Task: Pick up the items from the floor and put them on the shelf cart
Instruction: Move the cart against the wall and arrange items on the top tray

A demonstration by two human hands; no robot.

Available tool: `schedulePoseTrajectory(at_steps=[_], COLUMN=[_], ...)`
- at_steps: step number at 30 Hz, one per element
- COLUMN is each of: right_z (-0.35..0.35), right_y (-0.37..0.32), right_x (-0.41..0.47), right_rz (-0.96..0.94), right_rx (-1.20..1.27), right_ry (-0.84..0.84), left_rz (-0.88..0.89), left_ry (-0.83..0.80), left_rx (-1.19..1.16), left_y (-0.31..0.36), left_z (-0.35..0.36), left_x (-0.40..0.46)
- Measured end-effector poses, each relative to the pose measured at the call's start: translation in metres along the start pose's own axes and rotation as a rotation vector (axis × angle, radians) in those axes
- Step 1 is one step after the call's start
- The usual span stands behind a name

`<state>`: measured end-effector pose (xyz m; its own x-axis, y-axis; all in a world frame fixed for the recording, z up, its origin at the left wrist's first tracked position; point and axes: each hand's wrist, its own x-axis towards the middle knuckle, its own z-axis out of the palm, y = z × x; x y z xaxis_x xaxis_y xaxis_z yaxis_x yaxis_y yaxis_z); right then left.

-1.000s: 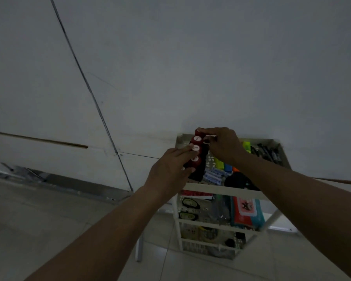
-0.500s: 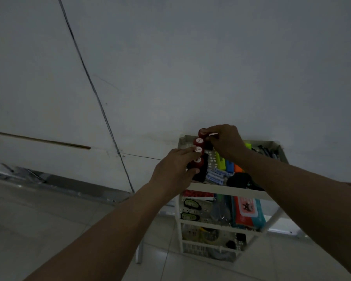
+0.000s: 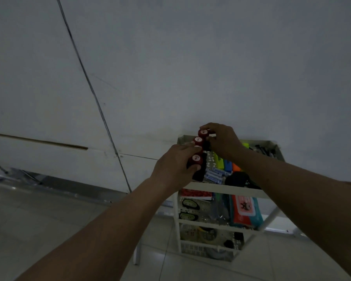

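Observation:
A white shelf cart [image 3: 227,188] stands against the wall, its tiers full of small goods. Over the left end of its top tier I hold a row of dark red bottles with white-labelled caps [image 3: 197,159]. My left hand [image 3: 175,168] grips the near end of the row. My right hand [image 3: 221,138] pinches the far end, by the topmost cap [image 3: 203,132]. Part of the row is hidden by my fingers. I cannot tell whether the row touches the tier.
On the top tier lie batteries [image 3: 214,175], coloured markers [image 3: 224,164], a black round item [image 3: 236,178] and pens [image 3: 263,152]. A red and teal wipes pack [image 3: 246,211] sits on a lower tier. Grey tiled floor [image 3: 39,220] spreads to the left, wall behind.
Both hands have carried the row of red bottles slightly up and toward the back left corner of the top tier; my right hand has shifted onto the topmost cap.

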<state>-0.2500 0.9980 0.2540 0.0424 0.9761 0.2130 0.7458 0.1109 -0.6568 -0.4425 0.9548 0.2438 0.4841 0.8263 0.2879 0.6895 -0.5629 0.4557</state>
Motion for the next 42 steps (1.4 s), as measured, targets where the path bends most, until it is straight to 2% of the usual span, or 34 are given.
schedulePoseTrajectory(at_steps=[6,11,15,19,23,25,27,29,30,37,42], right_z=[-0.007,-0.042,-0.081,-0.11,-0.105,-0.094,-0.078,-0.064,-0.058,-0.052,-0.052], right_y=[0.002,0.002,-0.002,-0.017,-0.034,-0.037,-0.038,-0.039,-0.039,-0.06,-0.053], right_x=[-0.007,-0.029,-0.069,-0.13,-0.197,-0.222,-0.238,-0.25,-0.255,-0.261,-0.272], right_rz=[-0.005,-0.048,-0.103,-0.101,-0.091,0.025,0.257,0.44,0.474,0.413,0.311], right_rx=[0.034,-0.053,-0.046,0.279,0.469,0.517,0.502,0.458,0.438,0.452,0.406], right_ry=[0.031,0.181,0.427,0.792,0.945,0.87,0.622,0.394,0.36,0.384,0.459], left_rz=[-0.006,-0.091,-0.151,-0.11,-0.092,-0.193,-0.348,-0.443,-0.464,-0.454,-0.377], left_ry=[0.06,0.247,0.441,0.646,0.689,0.634,0.474,0.319,0.282,0.272,0.352], left_rx=[-0.015,-0.135,-0.208,-0.563,-0.73,-0.813,-0.83,-0.693,-0.631,-0.56,-0.522], left_y=[0.002,0.014,0.025,0.038,0.048,0.056,0.062,0.067,0.069,0.072,0.059], left_z=[-0.002,-0.014,-0.035,-0.05,-0.047,-0.044,-0.034,-0.023,-0.019,-0.025,-0.018], left_x=[-0.001,0.0,-0.009,-0.041,-0.087,-0.103,-0.114,-0.124,-0.129,-0.143,-0.149])
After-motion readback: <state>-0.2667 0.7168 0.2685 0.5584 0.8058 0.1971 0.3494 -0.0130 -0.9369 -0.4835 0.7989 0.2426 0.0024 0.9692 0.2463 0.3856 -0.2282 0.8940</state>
